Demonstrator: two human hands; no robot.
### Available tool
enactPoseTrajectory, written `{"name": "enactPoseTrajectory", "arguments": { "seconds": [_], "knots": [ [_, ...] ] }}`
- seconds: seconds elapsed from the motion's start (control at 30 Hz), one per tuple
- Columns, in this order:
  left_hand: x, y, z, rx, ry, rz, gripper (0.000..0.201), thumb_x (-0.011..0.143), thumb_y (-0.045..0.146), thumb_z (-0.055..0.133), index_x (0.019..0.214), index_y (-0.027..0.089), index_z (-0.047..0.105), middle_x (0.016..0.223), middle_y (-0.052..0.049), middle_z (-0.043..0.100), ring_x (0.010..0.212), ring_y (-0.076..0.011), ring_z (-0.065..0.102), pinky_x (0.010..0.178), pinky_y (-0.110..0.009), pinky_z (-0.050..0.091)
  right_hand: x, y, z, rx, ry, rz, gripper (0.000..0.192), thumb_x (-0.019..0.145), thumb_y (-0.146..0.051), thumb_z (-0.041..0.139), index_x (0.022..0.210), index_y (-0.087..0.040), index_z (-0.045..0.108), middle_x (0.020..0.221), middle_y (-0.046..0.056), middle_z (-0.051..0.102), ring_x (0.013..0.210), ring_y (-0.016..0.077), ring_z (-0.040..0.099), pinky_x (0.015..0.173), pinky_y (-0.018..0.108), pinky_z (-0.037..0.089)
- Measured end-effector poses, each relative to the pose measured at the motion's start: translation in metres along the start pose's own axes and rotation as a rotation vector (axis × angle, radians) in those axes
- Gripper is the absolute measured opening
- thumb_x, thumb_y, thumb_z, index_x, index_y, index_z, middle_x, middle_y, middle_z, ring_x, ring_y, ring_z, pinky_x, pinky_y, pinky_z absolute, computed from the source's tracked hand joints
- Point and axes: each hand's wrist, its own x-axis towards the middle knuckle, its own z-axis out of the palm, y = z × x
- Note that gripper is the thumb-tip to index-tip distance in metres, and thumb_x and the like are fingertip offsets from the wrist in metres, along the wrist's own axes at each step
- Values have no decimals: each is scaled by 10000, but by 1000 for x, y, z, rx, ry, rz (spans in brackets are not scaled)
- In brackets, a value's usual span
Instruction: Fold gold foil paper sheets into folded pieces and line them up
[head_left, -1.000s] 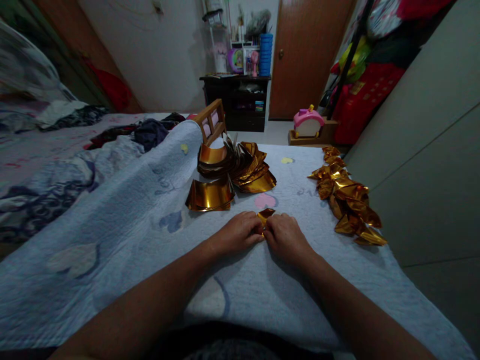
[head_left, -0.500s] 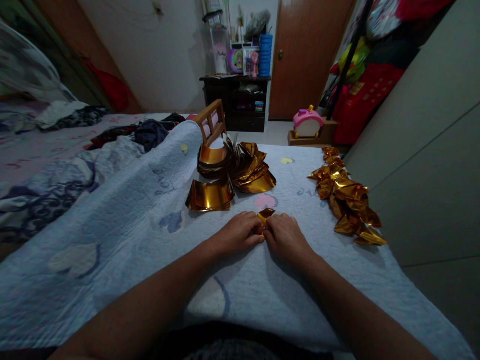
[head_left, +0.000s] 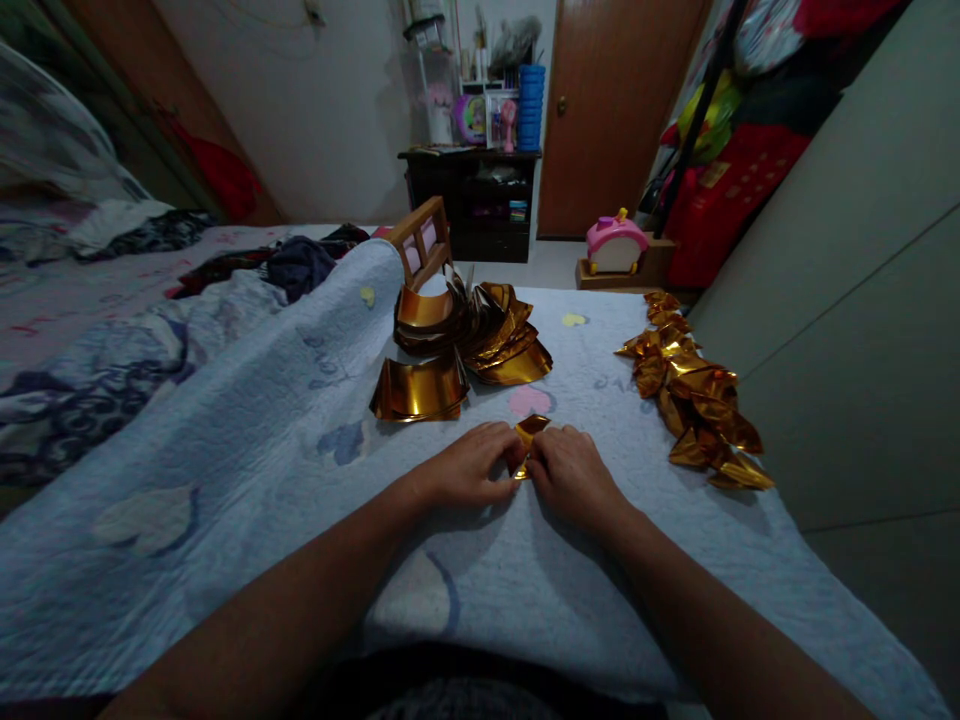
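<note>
Between my two hands is a small piece of gold foil paper (head_left: pixel 532 426), partly folded and mostly covered by the fingers. My left hand (head_left: pixel 480 464) grips its left side, thumb low and fingers curled. From the other side my right hand (head_left: pixel 568 466) pinches it, knuckles up. Just beyond the hands lie curved stacks of gold foil sheets (head_left: pixel 421 388), fanned out on the pale blue quilt (head_left: pixel 315 560). To the right, a heap of folded gold foil pieces (head_left: pixel 701 390) runs along the quilt's edge.
A wooden rail (head_left: pixel 421 240) stands behind the foil stacks. Farther back are a dark cabinet (head_left: pixel 472 205), a brown door (head_left: pixel 592 120) and a pink toy (head_left: pixel 616 243). Rumpled clothes (head_left: pixel 300 268) lie at the left; a pale panel (head_left: pixel 862 300) rises at the right.
My left thumb has shifted slightly away from the right hand, and more of the foil's lower edge shows between them. The stacks and the heap stay as they were.
</note>
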Motion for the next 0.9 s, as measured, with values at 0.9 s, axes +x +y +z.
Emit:
{"name": "enactPoseTrajectory", "arguments": {
  "seconds": [0.9],
  "knots": [
    [7,1,15,99,93,-74,98,884,184,636,859,193,541,890,-21,593,872,-195,528,789,-317,407,-1,0,-1,18,5,45,84,920,-236,584,897,-179,640,915,71,680,875,226,559,730,333,288]
  ]
}}
